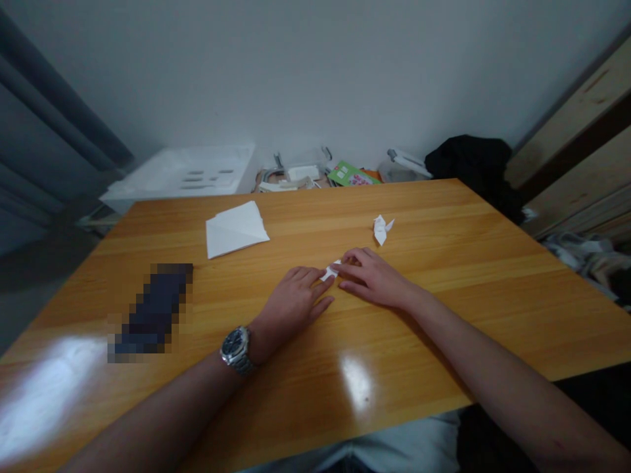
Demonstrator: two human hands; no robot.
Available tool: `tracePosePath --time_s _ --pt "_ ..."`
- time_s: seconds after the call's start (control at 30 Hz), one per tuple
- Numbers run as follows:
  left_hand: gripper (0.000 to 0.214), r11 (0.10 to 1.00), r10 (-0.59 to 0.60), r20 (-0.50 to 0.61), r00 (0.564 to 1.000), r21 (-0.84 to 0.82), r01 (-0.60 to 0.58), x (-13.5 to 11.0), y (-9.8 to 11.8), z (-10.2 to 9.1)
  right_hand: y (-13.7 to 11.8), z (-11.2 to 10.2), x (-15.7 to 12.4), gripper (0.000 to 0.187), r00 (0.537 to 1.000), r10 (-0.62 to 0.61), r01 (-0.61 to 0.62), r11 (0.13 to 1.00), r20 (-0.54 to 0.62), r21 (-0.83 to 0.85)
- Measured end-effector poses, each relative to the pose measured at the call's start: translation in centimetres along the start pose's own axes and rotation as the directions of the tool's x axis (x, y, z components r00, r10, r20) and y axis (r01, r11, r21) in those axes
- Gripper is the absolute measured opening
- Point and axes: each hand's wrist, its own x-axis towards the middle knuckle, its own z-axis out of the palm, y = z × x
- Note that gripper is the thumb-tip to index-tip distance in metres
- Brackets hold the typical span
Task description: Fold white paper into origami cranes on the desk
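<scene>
Both my hands rest on a wooden table (444, 309) near its middle. A small folded piece of white paper (330, 270) lies between them, mostly covered. My left hand (294, 303), with a wristwatch on its wrist, lies palm down with its fingertips pressing the paper's left end. My right hand (371, 278) lies flat over the paper's right end, fingers together and pressing down. A finished small white folded paper figure (381, 228) stands further back to the right. A stack of white paper sheets (234, 228) lies at the back left.
A dark blurred-out object (154, 312) lies on the table's left side. Behind the table, against the wall, are a white box (182, 174), a green packet (351, 175), clutter and a black garment (473, 164). Wooden furniture stands at the right.
</scene>
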Motion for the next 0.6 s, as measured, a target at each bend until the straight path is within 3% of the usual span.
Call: tracePosePath --time_s 0.17,0.6 --pt "0.041 1.0 -0.011 -0.002 1.0 0.009 0.011 0.04 0.15 0.0 0.33 0.29 -0.07 0.043 0.999 -0.023 0.025 0.997 0.029 -0.067" --pt "0.038 1.0 -0.002 -0.042 0.999 -0.025 0.001 -0.04 -0.15 0.3 0.32 0.49 -0.09 0.045 0.997 -0.014 0.017 0.999 0.082 -0.031"
